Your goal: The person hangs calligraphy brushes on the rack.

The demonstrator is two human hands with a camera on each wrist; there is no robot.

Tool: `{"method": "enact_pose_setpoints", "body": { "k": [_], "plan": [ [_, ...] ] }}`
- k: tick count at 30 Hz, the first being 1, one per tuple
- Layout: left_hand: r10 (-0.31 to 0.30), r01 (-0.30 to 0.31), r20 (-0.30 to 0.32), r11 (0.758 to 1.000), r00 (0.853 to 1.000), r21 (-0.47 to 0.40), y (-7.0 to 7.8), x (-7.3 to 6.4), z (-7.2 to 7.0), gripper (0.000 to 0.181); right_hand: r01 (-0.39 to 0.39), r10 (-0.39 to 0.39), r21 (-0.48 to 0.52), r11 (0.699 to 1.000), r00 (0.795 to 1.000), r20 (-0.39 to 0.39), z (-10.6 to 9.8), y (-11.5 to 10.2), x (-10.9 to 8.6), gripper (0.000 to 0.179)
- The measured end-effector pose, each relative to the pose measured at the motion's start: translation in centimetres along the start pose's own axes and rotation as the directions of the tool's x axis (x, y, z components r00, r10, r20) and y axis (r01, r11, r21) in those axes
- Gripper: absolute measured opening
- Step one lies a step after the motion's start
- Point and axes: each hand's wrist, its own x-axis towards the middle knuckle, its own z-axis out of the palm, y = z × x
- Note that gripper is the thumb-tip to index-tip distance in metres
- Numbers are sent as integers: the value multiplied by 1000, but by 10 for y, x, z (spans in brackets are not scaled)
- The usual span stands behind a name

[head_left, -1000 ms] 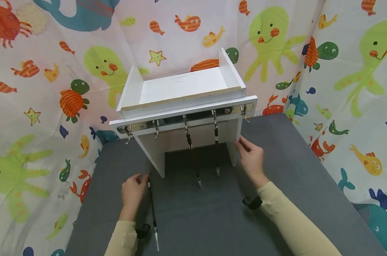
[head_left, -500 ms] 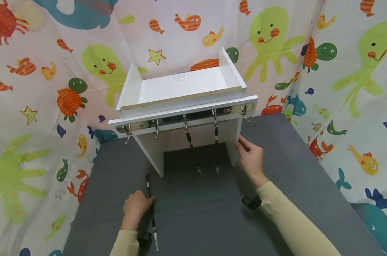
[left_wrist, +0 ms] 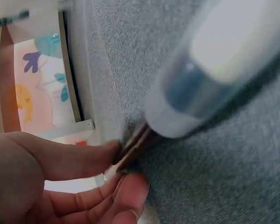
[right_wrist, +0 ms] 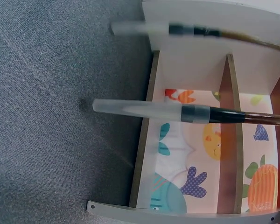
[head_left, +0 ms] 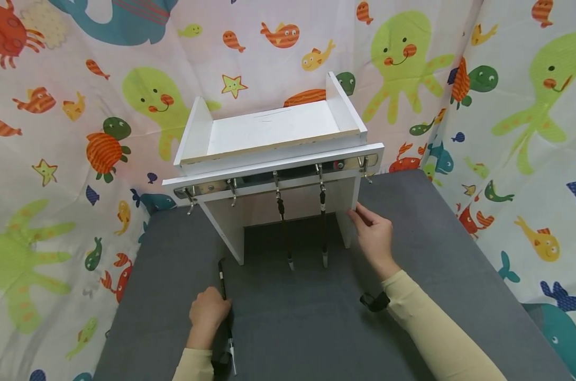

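Head view: A dark-handled loose brush is held in the left hand over the grey table, in front of the foot of the left side panel of a white shelf unit. The brush is pointed with its pale end toward the wearer; its handle end is seen near the panel foot. Whether it is lifted clear of the cloth cannot be told. The front edge of the unit's right side panel is pinched between thumb and fingers of the right hand. A hook rail is fixed along the unit's front and is fitted with five metal hooks. From the middle hook a brush is hung, and from the hook just to its right a second hanging brush is suspended, both tips down. The table is backed by a curtain printed with sea animals.

Left wrist view: The dark handle of the loose brush is pinched between the thumb and fingertips, close below a clear cap. A white part is seen inside the cap, blurred by nearness.

Right wrist view: Both hanging brushes are seen side by side, apart, with translucent caps over their tips; the upper one is blurred. Whether the tips touch the table cannot be told. Only a sliver of the right hand is shown at the lower right edge, against the panel.
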Motion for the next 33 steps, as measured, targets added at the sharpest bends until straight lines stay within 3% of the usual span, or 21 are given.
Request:
{"method": "enact_pose_setpoints", "body": {
  "k": [8, 10, 15, 17, 20, 28, 33],
  "plan": [
    [7, -6, 19, 998, 1000, -59, -2, -3, -6, 25, -11, 11, 13, 1000, 1000, -6, 1, -6, -2, 35],
    [24, -21, 33, 997, 999, -78, -2, -6, -10, 32, -7, 7, 17, 1000, 1000, -9, 1, -6, -2, 34],
    [96, -80, 103, 984, 990, -157, 3, -17, -29, 45, -1, 1, 22, 1000, 1000, -15, 0, -20, -6, 33],
    [124, -99, 126, 977, 984, -189, 7, -21, -39, 34, -2, 2, 17, 1000, 1000, -16, 0, -31, -7, 33],
    [166, -128, 146, 962, 975, -240, 15, -28, -53, 14, -7, 7, 6, 1000, 1000, -13, -2, -41, -8, 32],
    [234, -140, 192, 903, 953, -406, 34, -48, -74, 24, -12, 12, -7, 1000, 1000, -7, -1, -42, -8, 33],
    [320, -214, 150, 850, 935, -481, 42, -55, -83, 22, -13, 13, -8, 1000, 1000, -9, -1, -40, -8, 33]
  ]
}}
